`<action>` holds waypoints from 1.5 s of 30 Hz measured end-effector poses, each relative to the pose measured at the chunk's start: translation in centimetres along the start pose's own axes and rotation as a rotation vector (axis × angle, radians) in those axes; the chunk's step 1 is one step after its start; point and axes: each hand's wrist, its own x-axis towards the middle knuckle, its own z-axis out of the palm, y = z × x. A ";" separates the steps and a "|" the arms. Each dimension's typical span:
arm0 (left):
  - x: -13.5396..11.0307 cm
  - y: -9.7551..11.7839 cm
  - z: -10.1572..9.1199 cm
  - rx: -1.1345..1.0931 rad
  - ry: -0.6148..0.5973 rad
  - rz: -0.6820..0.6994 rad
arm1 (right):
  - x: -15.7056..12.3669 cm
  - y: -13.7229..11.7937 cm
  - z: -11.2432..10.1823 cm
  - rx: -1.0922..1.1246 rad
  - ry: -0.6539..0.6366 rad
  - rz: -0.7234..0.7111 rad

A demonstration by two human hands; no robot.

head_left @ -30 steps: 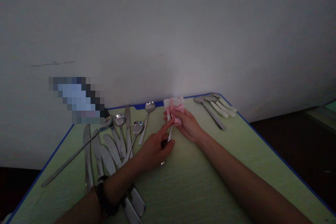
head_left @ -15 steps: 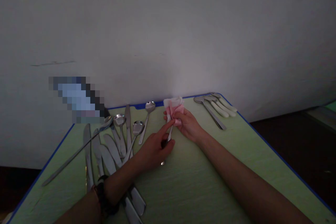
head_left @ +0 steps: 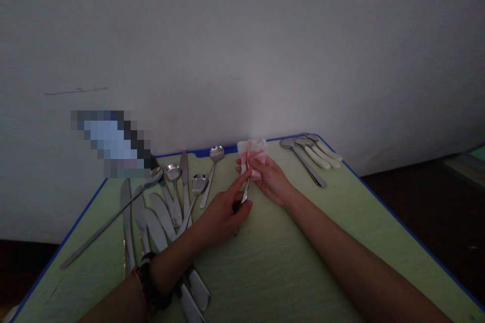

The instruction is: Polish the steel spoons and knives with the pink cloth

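Note:
My left hand [head_left: 223, 214] is closed around the handle of a metal utensil [head_left: 246, 191], its index finger stretched along the shaft. The utensil's far end is hidden under a pink and white cloth [head_left: 258, 149], so I cannot tell its kind. My right hand [head_left: 273, 179] pinches that cloth around the covered end, thumb on top. Left of my hands lie a round spoon [head_left: 217, 154], two square-bowled spoons [head_left: 199, 182] and several table knives [head_left: 155, 224]. My left forearm passes over some of the knives.
A long-handled spoon [head_left: 109, 224] lies at the table's left. At the back right are a metal spoon [head_left: 303, 164] and several white-handled forks [head_left: 318, 155]. A blurred-out device [head_left: 113, 141] stands at the back left. The green table [head_left: 288, 272] meets a pale wall [head_left: 242, 50].
The cloth and my right hand have shifted very slightly to the right. The utensil's handle end, visible below my left hand before, is now mostly hidden. Everything else lies as before.

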 end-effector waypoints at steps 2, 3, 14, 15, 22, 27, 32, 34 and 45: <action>0.0 0.0 0.0 0.010 0.005 0.007 | 0.2 0.0 -0.1 0.045 0.022 -0.004; 0.0 0.0 -0.1 0.016 0.004 0.012 | 0.3 0.0 -0.2 0.073 0.039 -0.005; 0.0 -0.3 -0.2 0.039 -0.043 0.087 | 0.8 -0.2 0.1 0.212 0.177 -0.027; 0.0 -0.3 -0.2 0.042 -0.054 0.104 | 0.8 -0.2 0.1 0.196 0.164 -0.021; 0.1 -0.4 -0.2 0.137 -0.071 0.134 | 0.3 -0.2 0.3 0.050 0.086 0.028; 0.0 -0.4 -0.1 0.132 -0.076 0.134 | 0.2 -0.4 0.3 0.021 0.096 0.045; -0.1 -0.3 -0.2 0.141 -0.086 0.130 | 0.1 -0.3 0.3 0.026 0.074 0.035; -0.1 -0.2 -0.2 0.142 -0.095 0.141 | 0.0 -0.4 0.3 0.034 0.058 0.038; -0.1 -0.2 -0.3 0.138 -0.079 0.142 | 0.3 -0.6 0.2 0.185 0.114 0.024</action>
